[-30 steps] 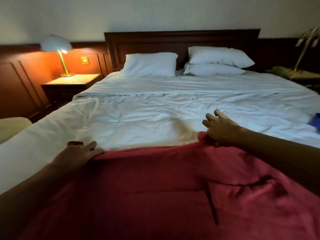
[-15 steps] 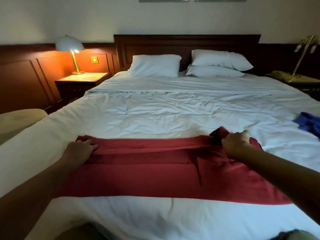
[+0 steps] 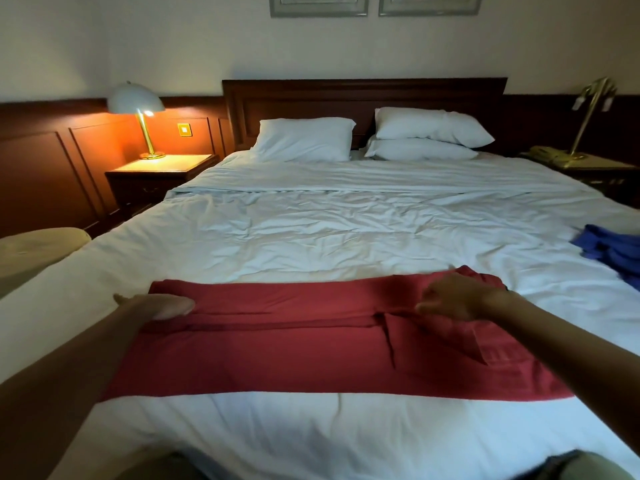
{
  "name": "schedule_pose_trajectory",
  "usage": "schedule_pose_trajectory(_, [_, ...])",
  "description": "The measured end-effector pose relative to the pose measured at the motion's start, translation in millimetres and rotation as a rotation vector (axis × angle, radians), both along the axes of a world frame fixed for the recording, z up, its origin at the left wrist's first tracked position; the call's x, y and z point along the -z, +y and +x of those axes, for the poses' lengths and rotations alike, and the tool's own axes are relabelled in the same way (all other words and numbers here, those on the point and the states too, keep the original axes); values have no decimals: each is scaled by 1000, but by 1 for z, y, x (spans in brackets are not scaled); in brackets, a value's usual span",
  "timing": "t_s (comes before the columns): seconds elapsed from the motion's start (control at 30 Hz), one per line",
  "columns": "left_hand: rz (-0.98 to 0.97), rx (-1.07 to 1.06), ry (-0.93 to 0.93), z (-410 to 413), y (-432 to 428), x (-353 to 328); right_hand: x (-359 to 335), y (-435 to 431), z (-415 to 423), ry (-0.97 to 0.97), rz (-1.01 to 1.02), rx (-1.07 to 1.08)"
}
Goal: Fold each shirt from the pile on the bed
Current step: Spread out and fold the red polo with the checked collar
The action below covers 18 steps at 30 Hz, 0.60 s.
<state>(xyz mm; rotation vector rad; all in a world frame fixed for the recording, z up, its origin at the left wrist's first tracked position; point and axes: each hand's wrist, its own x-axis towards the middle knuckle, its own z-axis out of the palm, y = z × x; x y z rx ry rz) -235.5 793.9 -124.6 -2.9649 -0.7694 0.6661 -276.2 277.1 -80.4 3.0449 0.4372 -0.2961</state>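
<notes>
Red shirt (image 3: 277, 351) lies flat across the near bed (image 3: 329, 230), folded into a wide band, far edge doubled over; blue garments (image 3: 613, 251) heaped at the right edge.

Shirt (image 3: 277, 355): red cloth, matt, lying in soft folds. Sheet (image 3: 329, 230): white cloth, matt, heavily creased. Pillows (image 3: 304, 140): white cloth, smoother than the sheet. Headboard (image 3: 363, 98) and panelling (image 3: 41, 168): dark wood, low sheen. Nightstand (image 3: 152, 181): dark wood, with a polished top that reflects the lamplight. Lamp (image 3: 147, 133): brass-coloured metal stem and base, glossy; shade smooth and pale. Blue cloth (image 3: 613, 251): matt, crumpled.
</notes>
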Motion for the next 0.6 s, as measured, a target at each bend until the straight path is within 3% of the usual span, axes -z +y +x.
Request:
schedule_pose_trajectory(0.13, [-22,12,-283,12,-13,12,26,42,2,-91,303,-24])
schedule_pose_trajectory(0.3, [-156,151,-344,30,-13,41,74,126,26,35,351,-95])
schedule_pose_trajectory(0.47, [-215,244,-447,52,31,75,97,159,44,-279,252,-273])
schedule_pose_trajectory(0.6, [-175,278,-605,77,55,82,94,149,51,-274,363,-424])
